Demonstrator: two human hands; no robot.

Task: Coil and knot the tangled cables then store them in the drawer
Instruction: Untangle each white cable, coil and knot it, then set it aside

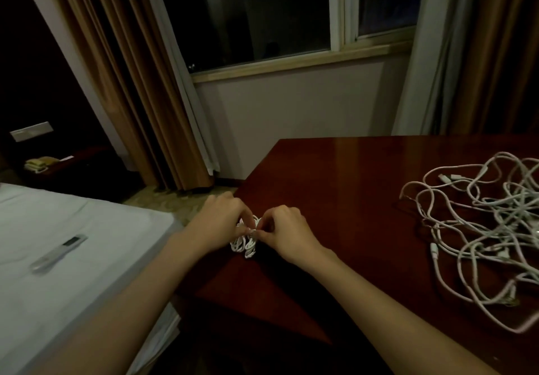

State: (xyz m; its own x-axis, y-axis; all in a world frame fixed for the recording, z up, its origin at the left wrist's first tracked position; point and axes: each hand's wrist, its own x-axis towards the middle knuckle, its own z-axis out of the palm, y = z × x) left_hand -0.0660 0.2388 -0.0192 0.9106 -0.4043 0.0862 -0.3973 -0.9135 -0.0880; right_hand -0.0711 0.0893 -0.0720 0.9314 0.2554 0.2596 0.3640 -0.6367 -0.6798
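Observation:
A small white coiled cable [246, 244] is held over the left edge of the dark red wooden table [335, 176]. My left hand [220, 223] grips the coil from the left, fingers curled round its loops. From the right, my right hand [287, 233] pinches a strand at the top of the coil. A large tangle of white cables [484, 228] with visible plugs lies spread over the right side of the table. No drawer is in view.
A bed with a white sheet [73, 258] stands left of the table, a remote control [59, 253] lying on it. Brown curtains [131, 82] frame a dark window [262, 12]. A telephone [36, 164] sits on a far nightstand.

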